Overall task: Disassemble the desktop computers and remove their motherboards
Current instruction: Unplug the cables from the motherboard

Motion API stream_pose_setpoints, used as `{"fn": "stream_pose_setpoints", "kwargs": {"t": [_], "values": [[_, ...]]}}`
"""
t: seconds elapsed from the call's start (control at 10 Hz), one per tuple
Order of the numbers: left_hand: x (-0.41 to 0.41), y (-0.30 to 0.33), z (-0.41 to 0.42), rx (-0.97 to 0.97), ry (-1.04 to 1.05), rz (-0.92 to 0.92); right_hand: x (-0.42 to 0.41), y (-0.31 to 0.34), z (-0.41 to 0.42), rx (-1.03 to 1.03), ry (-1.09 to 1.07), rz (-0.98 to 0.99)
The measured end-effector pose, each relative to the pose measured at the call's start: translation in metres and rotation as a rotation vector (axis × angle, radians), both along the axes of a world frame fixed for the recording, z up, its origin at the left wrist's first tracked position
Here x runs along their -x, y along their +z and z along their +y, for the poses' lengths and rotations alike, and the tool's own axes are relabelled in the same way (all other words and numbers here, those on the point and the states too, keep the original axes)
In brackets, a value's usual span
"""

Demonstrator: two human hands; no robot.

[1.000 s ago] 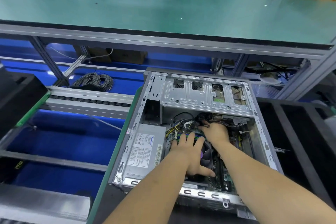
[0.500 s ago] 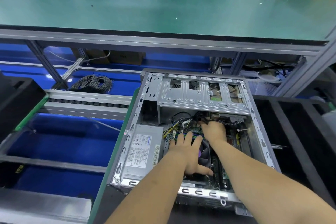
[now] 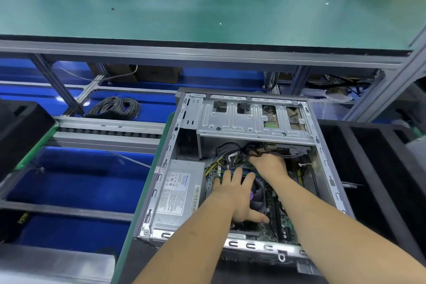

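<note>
Motherboard point(image 3: 280, 221) lies inside the open desktop case point(image 3: 322, 157), cables not yet cleared. Left hand point(image 3: 237, 193) presses flat, fingers spread, beside the CPU fan point(image 3: 258, 193); right hand point(image 3: 268, 163) pinches a cable connector point(image 3: 253, 152). Next, probably a straight unplugging pull.

We see a silver-grey computer case point(image 3: 322, 157), green motherboard point(image 3: 284, 226), yellow and black cables point(image 3: 213, 165), a teal surface point(image 3: 207, 18), and blue flooring point(image 3: 76, 184).
</note>
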State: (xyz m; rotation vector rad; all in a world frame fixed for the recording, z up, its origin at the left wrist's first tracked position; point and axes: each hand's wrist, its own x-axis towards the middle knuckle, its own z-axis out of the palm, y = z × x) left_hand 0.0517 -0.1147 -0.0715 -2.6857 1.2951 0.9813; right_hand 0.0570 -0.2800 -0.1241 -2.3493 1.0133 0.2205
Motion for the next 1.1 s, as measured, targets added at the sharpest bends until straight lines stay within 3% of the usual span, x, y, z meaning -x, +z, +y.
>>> {"fn": "stream_pose_setpoints", "kwargs": {"t": [0.4, 1.1], "values": [[0.0009, -0.0001, -0.0002, 0.001, -0.002, -0.003, -0.0051, 0.0096, 0.0027, 0.079, 0.103, 0.141], [0.0012, -0.0019, -0.0001, 0.022, -0.006, -0.03, -0.0073, 0.0002, 0.0063, 0.067, 0.057, 0.07]]}}
